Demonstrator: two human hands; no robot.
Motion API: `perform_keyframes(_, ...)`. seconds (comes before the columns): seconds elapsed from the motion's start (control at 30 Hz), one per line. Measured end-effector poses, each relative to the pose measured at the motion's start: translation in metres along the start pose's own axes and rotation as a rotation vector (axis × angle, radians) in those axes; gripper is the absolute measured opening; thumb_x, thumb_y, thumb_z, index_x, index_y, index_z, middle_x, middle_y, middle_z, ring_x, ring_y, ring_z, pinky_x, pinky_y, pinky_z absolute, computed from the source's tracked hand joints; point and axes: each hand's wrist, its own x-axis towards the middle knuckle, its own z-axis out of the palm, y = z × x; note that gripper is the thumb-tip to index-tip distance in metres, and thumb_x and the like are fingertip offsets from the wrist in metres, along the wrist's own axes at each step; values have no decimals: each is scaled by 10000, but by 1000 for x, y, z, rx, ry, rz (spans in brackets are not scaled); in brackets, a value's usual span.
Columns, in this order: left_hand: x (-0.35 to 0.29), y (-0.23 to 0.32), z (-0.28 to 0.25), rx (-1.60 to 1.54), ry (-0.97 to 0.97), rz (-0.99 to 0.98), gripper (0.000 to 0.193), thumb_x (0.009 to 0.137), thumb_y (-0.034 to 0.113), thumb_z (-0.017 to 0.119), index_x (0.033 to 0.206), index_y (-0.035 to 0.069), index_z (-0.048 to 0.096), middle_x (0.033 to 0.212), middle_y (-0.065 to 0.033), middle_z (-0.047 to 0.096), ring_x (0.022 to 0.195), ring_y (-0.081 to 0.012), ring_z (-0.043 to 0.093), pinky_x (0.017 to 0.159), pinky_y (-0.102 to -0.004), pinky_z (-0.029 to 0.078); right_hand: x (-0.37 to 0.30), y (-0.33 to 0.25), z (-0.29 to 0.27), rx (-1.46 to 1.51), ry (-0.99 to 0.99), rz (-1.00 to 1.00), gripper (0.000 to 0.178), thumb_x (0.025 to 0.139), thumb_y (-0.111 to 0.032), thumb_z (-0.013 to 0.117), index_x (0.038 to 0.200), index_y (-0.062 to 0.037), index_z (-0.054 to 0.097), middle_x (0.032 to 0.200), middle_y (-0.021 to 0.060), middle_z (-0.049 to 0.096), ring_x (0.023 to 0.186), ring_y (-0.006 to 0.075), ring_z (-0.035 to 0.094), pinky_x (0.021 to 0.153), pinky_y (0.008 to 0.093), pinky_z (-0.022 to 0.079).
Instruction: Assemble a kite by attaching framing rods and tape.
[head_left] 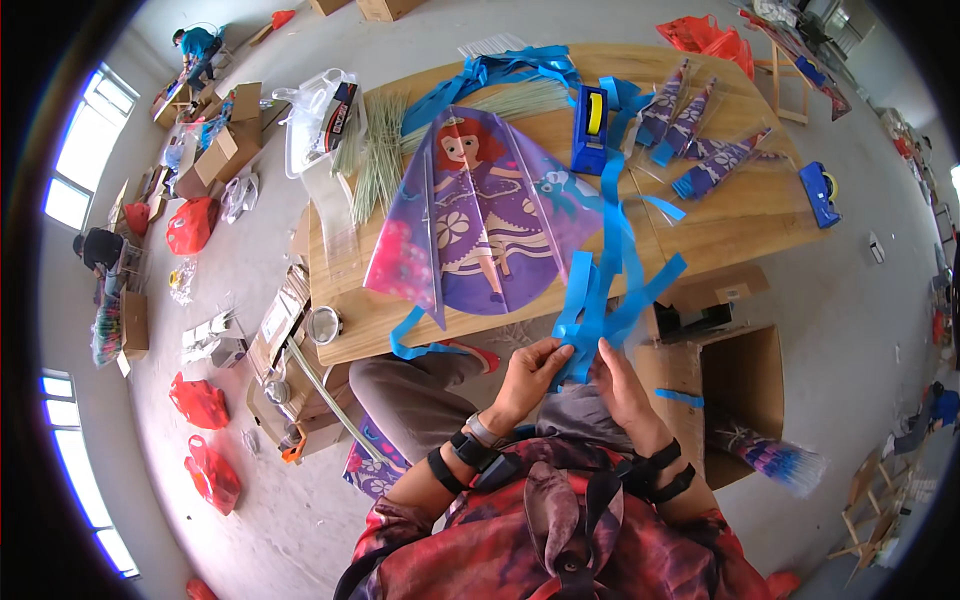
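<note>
Over my lap at the table's near edge, my left hand [530,378] pinches a bunch of blue ribbon strips [600,318] between thumb and fingers. On the other side of the same bunch, my right hand [624,388] grips it, its fingers partly hidden behind the strips. One long ribbon runs from the bunch up across the table. Just beyond my hands lies a purple kite [485,215] printed with a red-haired princess, spread flat. Another blue ribbon end [410,335] hangs from the kite's lower left side.
On the wooden table [730,235] are a blue tape dispenser [590,130], a second dispenser [821,195], packed kites [720,165], thin sticks [380,145] and a plastic tub [305,130]. An open carton [745,375] stands right of my lap. Two people work far left.
</note>
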Motion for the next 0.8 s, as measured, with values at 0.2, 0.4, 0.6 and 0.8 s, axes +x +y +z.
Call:
perform_keyframes(0.2, -10, 15, -1, 173, 49, 110, 218, 1036, 193, 637, 1073, -16, 685, 808, 86, 552, 752, -2, 451, 630, -207, 396, 16, -9, 19, 548, -166, 192, 572, 1073, -429, 498, 1480, -31, 448, 1355, 86, 605, 1210, 217, 591, 1059, 398, 454)
perform_keyframes(0.4, -23, 7, -27, 291, -23, 176, 217, 1032, 204, 645, 1045, -10, 682, 789, 63, 587, 764, -10, 479, 645, -221, 428, 50, -17, 21, 655, -216, 115, 554, 1083, -386, 470, 1514, -41, 421, 1492, 127, 527, 1308, 237, 556, 1126, 433, 432)
perform_keyframes(0.6, -45, 14, -50, 167, -109, 24, 253, 1046, 234, 624, 1034, -13, 676, 801, 25, 637, 735, -25, 564, 637, -233, 485, 72, -41, 30, 874, -241, 27, 530, 1064, -276, 540, 1470, 46, 432, 1518, 181, 485, 1323, 255, 549, 1189, 434, 407)
perform_keyframes(0.8, -57, 24, -76, -161, -2, -17, 248, 1069, 240, 559, 1125, 0, 591, 882, -123, 737, 583, -138, 669, 454, -257, 524, 65, -37, 40, 841, -251, 129, 427, 1070, -327, 530, 1245, 59, 580, 1303, 223, 622, 1174, 311, 625, 1106, 488, 478)
